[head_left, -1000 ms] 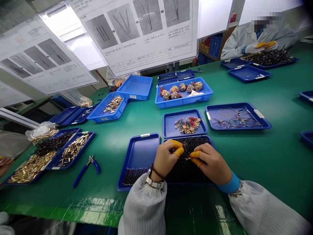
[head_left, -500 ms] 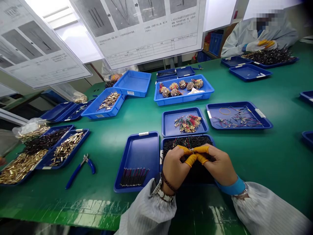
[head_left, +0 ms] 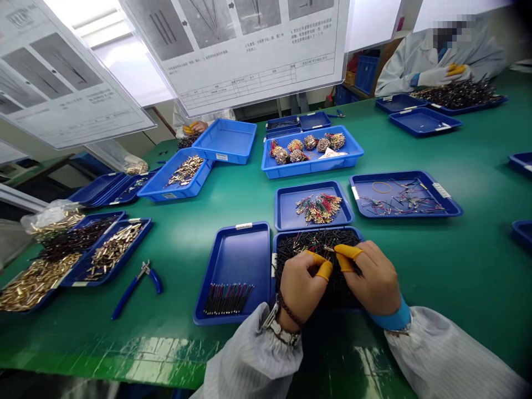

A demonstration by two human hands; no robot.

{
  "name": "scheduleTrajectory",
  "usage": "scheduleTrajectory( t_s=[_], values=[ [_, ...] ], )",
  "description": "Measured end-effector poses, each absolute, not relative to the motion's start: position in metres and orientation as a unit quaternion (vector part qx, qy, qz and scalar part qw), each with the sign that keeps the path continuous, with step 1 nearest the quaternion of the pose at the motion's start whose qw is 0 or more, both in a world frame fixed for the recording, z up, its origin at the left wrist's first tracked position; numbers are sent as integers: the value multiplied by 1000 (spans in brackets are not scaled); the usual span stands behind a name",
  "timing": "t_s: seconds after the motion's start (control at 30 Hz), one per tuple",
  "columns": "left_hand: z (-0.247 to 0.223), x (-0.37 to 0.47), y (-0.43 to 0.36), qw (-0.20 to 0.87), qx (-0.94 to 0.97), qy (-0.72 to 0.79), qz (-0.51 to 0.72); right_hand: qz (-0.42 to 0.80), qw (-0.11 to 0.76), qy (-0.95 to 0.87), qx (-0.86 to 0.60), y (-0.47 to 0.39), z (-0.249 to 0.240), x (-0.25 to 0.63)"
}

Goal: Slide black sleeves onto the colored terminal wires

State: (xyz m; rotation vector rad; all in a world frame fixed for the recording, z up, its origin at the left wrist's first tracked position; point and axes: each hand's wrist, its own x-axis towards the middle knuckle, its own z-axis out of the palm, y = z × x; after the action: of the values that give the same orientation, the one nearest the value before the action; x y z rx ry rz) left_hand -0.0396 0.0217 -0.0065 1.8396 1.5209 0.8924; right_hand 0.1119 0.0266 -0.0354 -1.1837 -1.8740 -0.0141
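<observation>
- The left hand (head_left: 303, 285) is held over the near blue tray (head_left: 274, 266), its thumb and forefinger brought close together – whether anything is pinched between them cannot be told
- The right hand (head_left: 372, 280) is held just beside it, over the same tray, with thumb and forefinger bent inward; small, thin wire ends (head_left: 328, 249) are seen by its fingertips, but a grip on them cannot be made out
- Yellow finger covers (head_left: 348, 252) are worn on both hands
- The tray below is filled with short black tubes (head_left: 291, 249), on which a few coloured wires are laid
- To the left, a row of dark rods with coloured ends (head_left: 228, 299) is lined up in a second tray (head_left: 241, 252)
- Directly behind, gold-tipped wires (head_left: 320, 209) are fanned out in a third tray (head_left: 286, 208); to its right, loose wires (head_left: 415, 202) are scattered in another
- Blue-handled pliers (head_left: 144, 270) are left open on the green desk (head_left: 187, 233) – well apart from the hands
</observation>
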Motion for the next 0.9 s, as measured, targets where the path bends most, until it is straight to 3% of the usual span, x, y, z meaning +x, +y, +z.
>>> scheduleTrajectory(
  t_s=[0.23,0.43,0.5,0.63,0.7,0.9],
  values=[
    [-2,-44,22,330,647,566,391,-19,380,-760,-526,38,-34,117],
    [-2,-49,22,285,636,592,405,20,397,-740,-543,42,-30,124],
    [-3,-49,21,290,639,588,402,100,429,-713,-546,41,-26,125],
    [-4,-45,18,346,650,563,376,402,478,-591,-510,38,-16,122],
    [-3,-42,15,372,663,546,352,493,486,-540,-479,38,-12,120],
    [-3,-35,12,394,691,520,310,514,517,-513,-454,38,-3,124]
  ],
)
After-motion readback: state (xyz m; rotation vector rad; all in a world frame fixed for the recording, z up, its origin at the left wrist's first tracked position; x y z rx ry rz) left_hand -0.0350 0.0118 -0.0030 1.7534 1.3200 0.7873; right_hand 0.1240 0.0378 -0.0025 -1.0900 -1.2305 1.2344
